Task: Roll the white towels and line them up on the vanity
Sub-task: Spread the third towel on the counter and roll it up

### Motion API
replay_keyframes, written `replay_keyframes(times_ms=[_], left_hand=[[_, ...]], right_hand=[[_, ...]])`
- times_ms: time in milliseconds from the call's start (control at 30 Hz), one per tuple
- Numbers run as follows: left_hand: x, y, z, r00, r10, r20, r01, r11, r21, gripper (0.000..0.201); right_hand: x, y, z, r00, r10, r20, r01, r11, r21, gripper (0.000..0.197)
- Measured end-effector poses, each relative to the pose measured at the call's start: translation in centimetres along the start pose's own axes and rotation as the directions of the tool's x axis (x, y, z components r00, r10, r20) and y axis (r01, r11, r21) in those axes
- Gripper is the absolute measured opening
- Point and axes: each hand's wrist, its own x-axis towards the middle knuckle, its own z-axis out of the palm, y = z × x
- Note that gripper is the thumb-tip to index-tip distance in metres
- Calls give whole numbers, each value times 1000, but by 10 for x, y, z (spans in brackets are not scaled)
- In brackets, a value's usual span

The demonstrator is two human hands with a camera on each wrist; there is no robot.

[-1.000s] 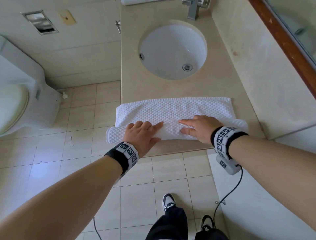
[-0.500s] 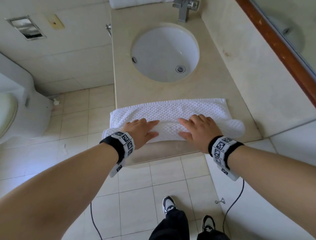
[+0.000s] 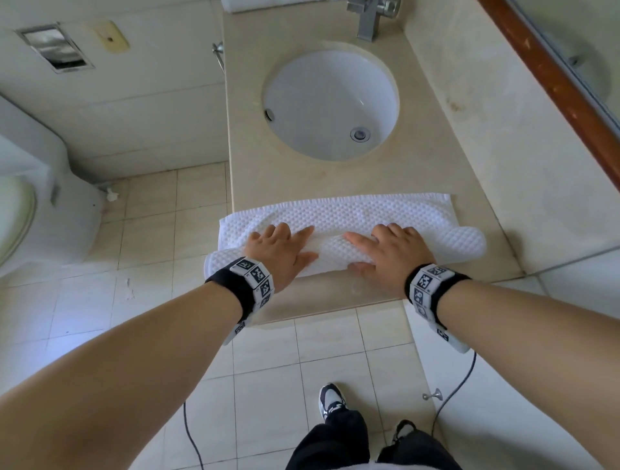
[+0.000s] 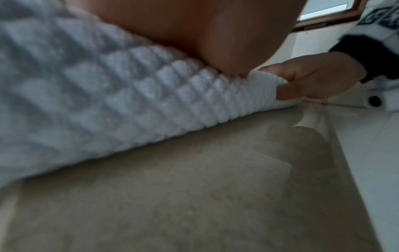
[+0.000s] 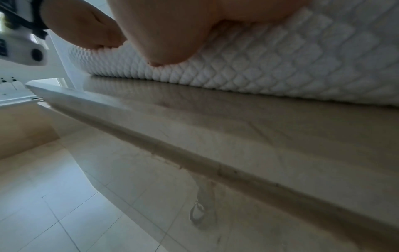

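The beige stone vanity (image 3: 432, 188) runs away from the viewer, with a round white basin (image 3: 330, 100) sunk into its far half and a chrome tap (image 3: 369, 20) beyond that. Across its near end lies the white towel (image 3: 339, 214), a waffle-textured cloth with a raised diamond pattern. Its far part lies flat as a wide band, while its near part is wound into a thick roll parallel to the counter's near edge. The left end of the roll overhangs the left side of the counter; the right end bulges out rounded, close to the right wall. At the far edge another white towel (image 3: 255, 4) is only partly in view.

The left hand (image 3: 276, 256) rests palm down on the roll's left half, fingers fairly straight and spread, thumb along the near side. The right hand (image 3: 391, 258) presses the right half likewise, fingers extended over the top and thumb against the near face.
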Motion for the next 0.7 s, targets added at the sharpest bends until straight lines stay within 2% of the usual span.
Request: replay_keyframes(times_ms=[133, 267, 433, 600, 700], left_hand=[[-13, 9, 5, 988, -18, -153, 25, 999, 42, 66], [-16, 12, 11, 985, -9, -173, 27, 994, 103, 74], [-1, 10, 2, 991, -59, -117, 66, 996, 58, 71], [14, 2, -11, 999, -50, -17, 50, 999, 0, 71], [25, -4, -16, 999, -34, 40, 36, 999, -32, 71]], right_hand=[[15, 6, -8, 999, -2, 47, -1, 997, 71, 67], [32, 14, -11, 993, -42, 109, 29, 992, 119, 70], [40, 19, -13, 988, -70, 141, 46, 984, 170, 73], [45, 22, -9, 993, -65, 103, 46, 983, 176, 77], [53, 25, -7, 993, -68, 97, 49, 982, 184, 72]])
